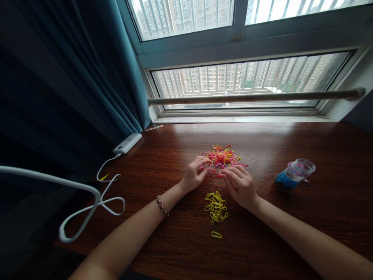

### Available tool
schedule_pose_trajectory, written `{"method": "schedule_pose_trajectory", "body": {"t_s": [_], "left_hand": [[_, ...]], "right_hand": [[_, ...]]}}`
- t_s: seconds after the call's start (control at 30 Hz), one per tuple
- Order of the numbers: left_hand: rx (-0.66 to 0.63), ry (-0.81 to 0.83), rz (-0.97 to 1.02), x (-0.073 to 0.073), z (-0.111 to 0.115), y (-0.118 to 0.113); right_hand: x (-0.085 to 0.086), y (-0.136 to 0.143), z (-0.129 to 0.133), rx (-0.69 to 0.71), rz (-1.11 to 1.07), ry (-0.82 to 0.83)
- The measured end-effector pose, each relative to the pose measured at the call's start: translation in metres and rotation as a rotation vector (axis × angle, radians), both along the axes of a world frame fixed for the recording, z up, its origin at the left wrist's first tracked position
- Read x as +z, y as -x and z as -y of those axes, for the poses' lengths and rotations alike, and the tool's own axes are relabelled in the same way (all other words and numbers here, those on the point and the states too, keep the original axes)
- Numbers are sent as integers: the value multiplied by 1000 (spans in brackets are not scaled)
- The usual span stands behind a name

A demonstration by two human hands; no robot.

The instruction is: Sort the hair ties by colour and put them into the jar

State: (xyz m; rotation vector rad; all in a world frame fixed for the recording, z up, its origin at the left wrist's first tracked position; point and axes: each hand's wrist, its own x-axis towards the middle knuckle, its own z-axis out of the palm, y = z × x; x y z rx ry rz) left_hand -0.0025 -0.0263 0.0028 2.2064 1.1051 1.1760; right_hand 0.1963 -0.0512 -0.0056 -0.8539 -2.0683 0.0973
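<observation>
A loose pile of small rubber bands (223, 157), mixed red, pink, orange and yellow, lies on the brown wooden table. My left hand (194, 174) rests at the pile's left edge, its thumb and fingers apart with bands between them. At the near right side, my right hand (241, 186) has its fingers pinched together on a pink rubber band (220, 174). Closer to me, between my forearms, is a smaller heap of yellow rubber bands (216, 209). One single yellow band (216, 234) lies apart, just below that heap.
A clear jar (301, 167) with blue and pink contents leans on the table at right. A white power bank (127, 144) with a white cable (112, 200) is at left, beside a blue curtain (116, 70). Behind the table runs a window with a rail (250, 97).
</observation>
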Motion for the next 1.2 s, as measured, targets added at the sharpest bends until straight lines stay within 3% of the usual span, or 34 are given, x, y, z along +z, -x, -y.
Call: {"method": "schedule_pose_trajectory", "body": {"t_s": [0.13, 0.27, 0.37, 0.47, 0.6, 0.7, 0.83, 1.2], "left_hand": [[-161, 54, 39, 10, 17, -6], [-355, 168, 1, 11, 31, -13], [-396, 189, -51, 8, 31, -13], [-263, 59, -86, 4, 20, -8], [44, -164, -202, -3, -2, 5], [175, -185, -286, -9, -14, 12], [239, -114, -374, -15, -19, 12], [219, 8, -605, -20, -18, 7]], "right_hand": [[-9, 1, -16, -221, 4, 117], [-20, 3, -22, -302, 72, 146], [-25, 4, -22, -342, 138, 113], [-27, 6, -21, -352, 206, 88], [-27, 6, -22, -340, 254, 131], [-27, 4, -23, -328, 236, 186], [-28, 2, -26, -291, 184, 210], [-26, 1, -27, -218, 87, 248]]}}
